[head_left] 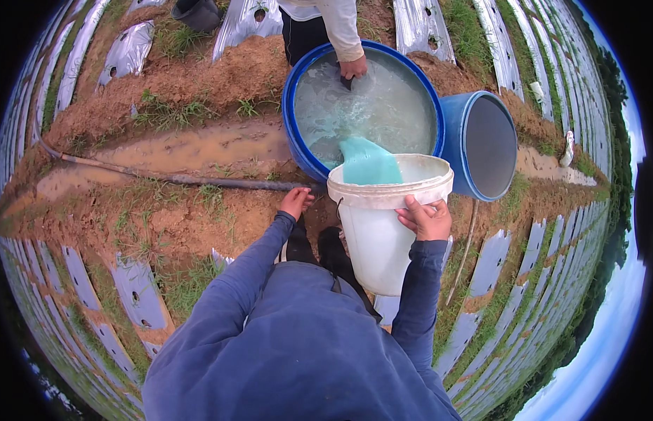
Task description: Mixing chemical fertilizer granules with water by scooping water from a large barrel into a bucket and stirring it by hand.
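My right hand [425, 218] grips the rim of a white plastic bucket [372, 238], thumb on the outside. The bucket leans toward a large blue drum [293, 133], and turquoise liquid [368, 163] runs over its lip into the cloudy water [368, 105] inside. To the left of the bucket, apart from it, my left hand [296, 202] is closed with curled fingers; what they hold, if anything, is hidden. Across the drum, another person's hand [353, 68] dips into the water, holding something dark that is mostly submerged.
A second blue drum [451, 133], filled with greyish liquid, stands right of the first. A dark hose [179, 179] runs along a muddy ditch [200, 145]. Plastic-covered rows [140, 291] with planting holes lie on both sides. A black bucket [196, 14] sits at the far left.
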